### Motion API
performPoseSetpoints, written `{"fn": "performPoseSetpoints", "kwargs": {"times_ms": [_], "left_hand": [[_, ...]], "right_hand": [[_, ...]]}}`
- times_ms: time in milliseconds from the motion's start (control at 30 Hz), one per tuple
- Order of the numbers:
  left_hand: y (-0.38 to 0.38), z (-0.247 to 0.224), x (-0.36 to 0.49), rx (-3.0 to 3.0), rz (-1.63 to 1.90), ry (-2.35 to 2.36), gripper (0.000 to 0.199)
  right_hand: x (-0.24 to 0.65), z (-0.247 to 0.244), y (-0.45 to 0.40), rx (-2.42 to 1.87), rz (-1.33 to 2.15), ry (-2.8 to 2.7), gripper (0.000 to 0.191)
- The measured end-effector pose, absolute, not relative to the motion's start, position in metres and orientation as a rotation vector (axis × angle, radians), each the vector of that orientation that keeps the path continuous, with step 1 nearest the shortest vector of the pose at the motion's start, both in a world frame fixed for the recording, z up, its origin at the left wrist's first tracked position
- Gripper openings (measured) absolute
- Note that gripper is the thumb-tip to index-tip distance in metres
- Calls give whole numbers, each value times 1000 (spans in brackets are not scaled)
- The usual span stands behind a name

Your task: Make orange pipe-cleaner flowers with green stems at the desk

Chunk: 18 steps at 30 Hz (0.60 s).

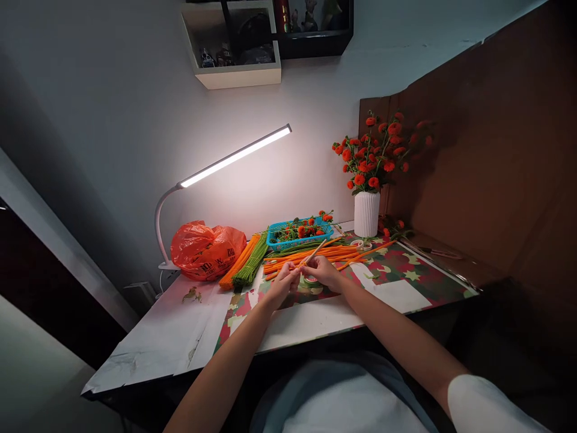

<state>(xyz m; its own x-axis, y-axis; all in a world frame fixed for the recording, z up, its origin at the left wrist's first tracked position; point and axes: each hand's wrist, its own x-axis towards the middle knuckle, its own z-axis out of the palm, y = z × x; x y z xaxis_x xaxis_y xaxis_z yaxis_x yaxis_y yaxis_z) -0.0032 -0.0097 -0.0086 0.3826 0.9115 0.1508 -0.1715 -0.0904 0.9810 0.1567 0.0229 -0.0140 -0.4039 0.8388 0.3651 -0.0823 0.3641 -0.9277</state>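
My left hand (pixel 286 280) and my right hand (pixel 323 272) meet above the front middle of the table, fingers pinched close together. A thin pale stick (pixel 317 249) rises at a slant from between them, its lower part hidden by the fingers. Something small and orange shows at the left fingertips, too small to make out. Just behind the hands lie loose orange fuzzy stems (pixel 345 253). A roll of green tape (pixel 311 279) rests on the table below the right hand.
Left of the hands are green stem bundles (pixel 251 264), an orange plastic bag (pixel 205 249) and a lamp (pixel 234 157). Behind sits a blue basket (pixel 276 245) of flowers; a white vase (pixel 366 214) of red-orange flowers stands back right. Pliers (pixel 439 252) lie far right.
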Motion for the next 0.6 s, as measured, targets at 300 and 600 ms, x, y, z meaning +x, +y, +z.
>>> {"fn": "performPoseSetpoints", "kwargs": {"times_ms": [300, 600], "left_hand": [[-12, -6, -10, 1236, 853, 578, 35], [-11, -13, -5, 2055, 1245, 1296, 12]], "right_hand": [[163, -4, 15, -591, 1254, -1704, 40], [160, -11, 29, -770, 1274, -1552, 58]]}}
